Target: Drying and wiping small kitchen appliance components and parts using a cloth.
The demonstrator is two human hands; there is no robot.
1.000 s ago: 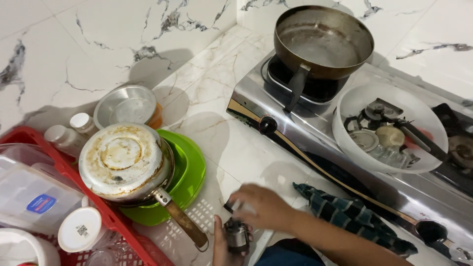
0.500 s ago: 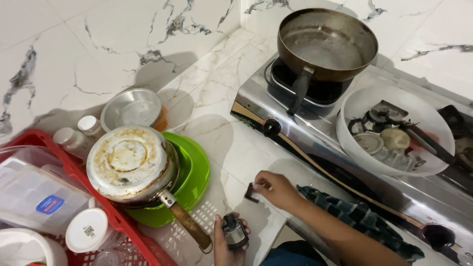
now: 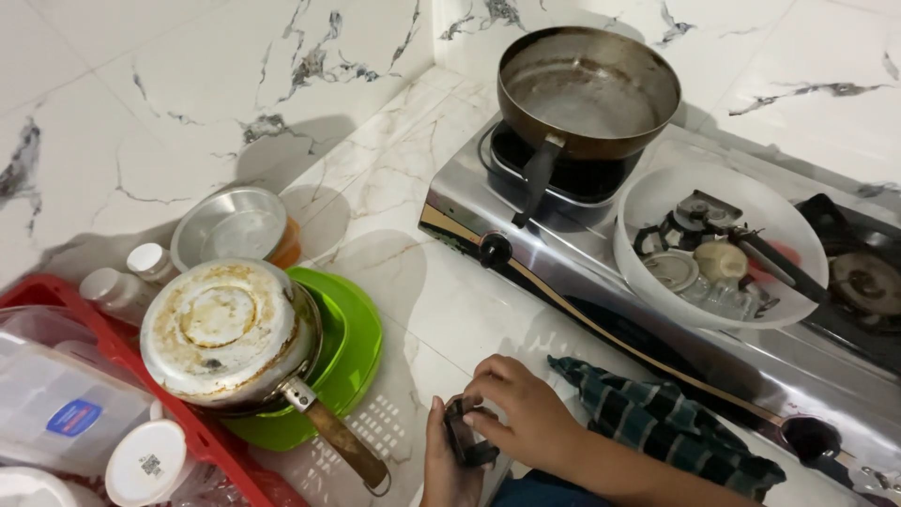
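One small dark metal part [image 3: 466, 434] sits pinched between left hand [image 3: 446, 465] and right hand [image 3: 526, 418], near two pans.

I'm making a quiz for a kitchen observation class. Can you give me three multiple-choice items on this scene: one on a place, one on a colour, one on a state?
1. Where does the dark frying pan sit?
A. on the stove's burner
B. in the red rack
C. on the floor

2. What colour is the plate under the upturned pan?
A. blue
B. green
C. yellow

3. How is the small dark object held?
A. it lies alone on the counter
B. it hangs from a hook
C. between the left hand and the right hand

Answers:
1 A: the pan rests on the left burner, handle toward the camera.
2 B: bright green rim shows beside the pan.
3 C: fingers of both hands close around it.
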